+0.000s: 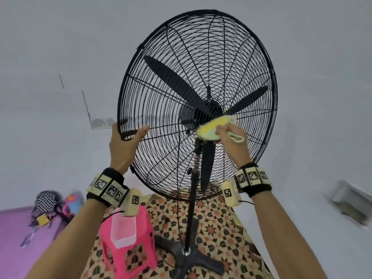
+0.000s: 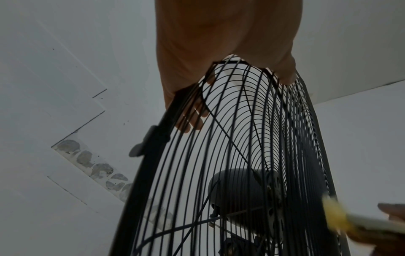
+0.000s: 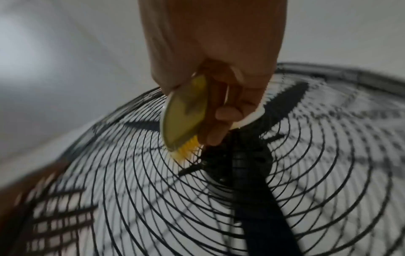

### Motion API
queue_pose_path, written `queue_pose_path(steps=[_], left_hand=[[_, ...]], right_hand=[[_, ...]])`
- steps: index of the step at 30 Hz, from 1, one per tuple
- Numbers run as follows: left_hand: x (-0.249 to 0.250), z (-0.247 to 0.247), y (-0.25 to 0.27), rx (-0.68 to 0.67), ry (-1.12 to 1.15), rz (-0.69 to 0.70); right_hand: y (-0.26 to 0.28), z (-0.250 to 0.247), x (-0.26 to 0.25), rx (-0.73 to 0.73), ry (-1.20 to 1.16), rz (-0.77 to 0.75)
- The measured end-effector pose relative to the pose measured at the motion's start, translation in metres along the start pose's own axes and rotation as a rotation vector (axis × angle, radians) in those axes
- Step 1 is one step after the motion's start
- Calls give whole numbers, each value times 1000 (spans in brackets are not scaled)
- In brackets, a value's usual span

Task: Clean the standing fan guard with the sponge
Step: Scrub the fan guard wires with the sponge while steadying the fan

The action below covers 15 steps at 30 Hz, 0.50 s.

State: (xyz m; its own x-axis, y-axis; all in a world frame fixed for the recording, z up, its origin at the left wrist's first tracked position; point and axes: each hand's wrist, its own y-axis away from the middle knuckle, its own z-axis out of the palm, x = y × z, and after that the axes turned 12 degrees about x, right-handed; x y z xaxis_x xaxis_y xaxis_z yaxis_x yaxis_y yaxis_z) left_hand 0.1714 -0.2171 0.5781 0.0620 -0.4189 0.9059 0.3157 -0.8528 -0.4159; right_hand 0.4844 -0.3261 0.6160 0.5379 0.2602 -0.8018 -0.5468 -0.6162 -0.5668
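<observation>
The black wire fan guard (image 1: 231, 53) rises on its stand in front of me, with black blades (image 1: 173, 79) behind the wires. My left hand (image 1: 125, 139) grips the guard's left rim, thumb on the front wires; in the left wrist view the fingers (image 2: 192, 119) curl behind the rim (image 2: 157, 131). My right hand (image 1: 231, 133) holds a pale green scrubber with yellow bristles (image 1: 214, 125) by its handle. The bristles press on the wires at the hub (image 1: 203, 111). In the right wrist view the scrubber (image 3: 186, 112) touches the guard (image 3: 306, 173) near its centre.
A pink plastic stool (image 1: 128, 242) carrying a clear container (image 1: 123, 230) stands at the lower left of the fan's pole (image 1: 191, 208). The fan's base (image 1: 187, 256) sits on a patterned mat (image 1: 221, 228). A purple cover with a bag and clutter (image 1: 48, 206) lies far left.
</observation>
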Motion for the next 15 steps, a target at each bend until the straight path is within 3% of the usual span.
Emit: queue_pose_path(steps=[4,8,13,15], left_hand=[[0,2,0,7,4,4],[-2,1,2,7,4,11],[3,1,1,8,10,0],[2,1,2,2,7,-1]], right_hand=[[0,-12,2,-20,66,27],[-1,-12,-9,59,-72,-2],[-4,-8,3,24,108,82],[-7,-14,-1,39,80,37]])
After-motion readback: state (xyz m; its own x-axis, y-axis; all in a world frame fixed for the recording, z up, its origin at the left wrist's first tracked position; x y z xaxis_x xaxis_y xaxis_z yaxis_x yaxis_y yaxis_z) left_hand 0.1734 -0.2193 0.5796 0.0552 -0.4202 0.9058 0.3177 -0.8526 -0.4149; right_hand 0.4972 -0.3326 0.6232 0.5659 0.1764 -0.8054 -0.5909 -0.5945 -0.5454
